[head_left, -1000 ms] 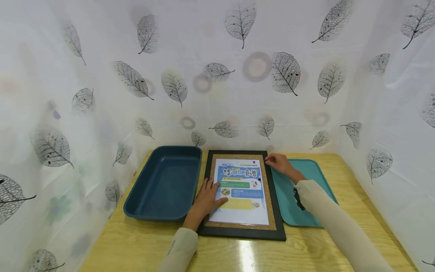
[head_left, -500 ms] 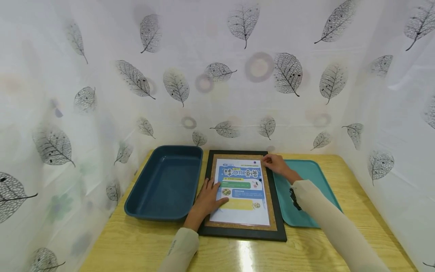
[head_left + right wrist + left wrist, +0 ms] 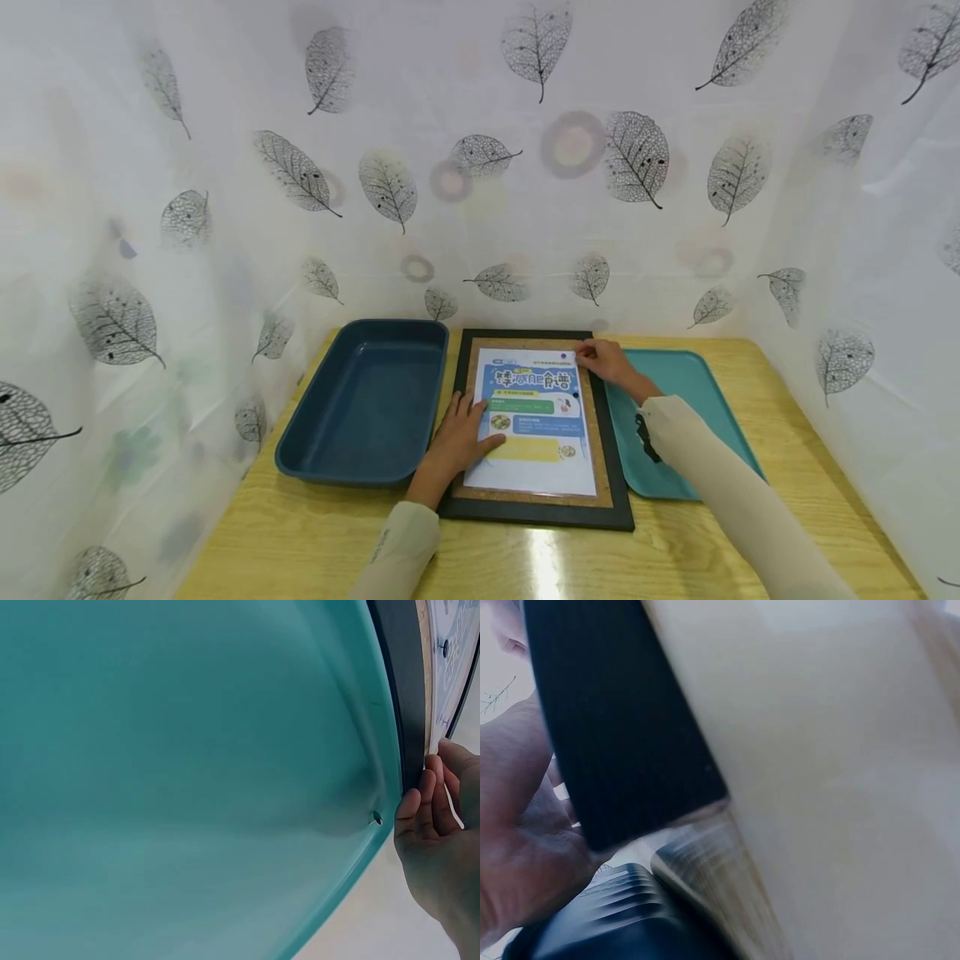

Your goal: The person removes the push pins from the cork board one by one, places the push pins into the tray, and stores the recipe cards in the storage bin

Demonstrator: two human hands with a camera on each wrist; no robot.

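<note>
A black-framed cork board (image 3: 454, 492) lies on the table, with a printed, shiny poster (image 3: 534, 477) on it. My left hand (image 3: 453, 442) rests spread over the board's left edge, fingers and thumb lying on the poster. At the poster's upper right corner, my right hand (image 3: 603, 361) pinches the corner between thumb and fingertips; the other fingers are bent beside the frame. Whether a pin is between those fingertips cannot be seen. A dark round pin (image 3: 576, 395) sits at the poster's right edge. In the right wrist view that pin (image 3: 445, 649) stands out from the sheet.
A deep navy tray (image 3: 360, 477) stands left of the board, close against it. On the right lies a shallow teal tray (image 3: 693, 400), partly under my right forearm; a small metallic item (image 3: 376, 817) is in its corner. A leaf-printed curtain (image 3: 480, 225) hangs behind the table (image 3: 300, 542).
My right hand has moved slightly left from the frame's edge onto the poster's upper right corner and taken hold there. My left hand has stayed in place.
</note>
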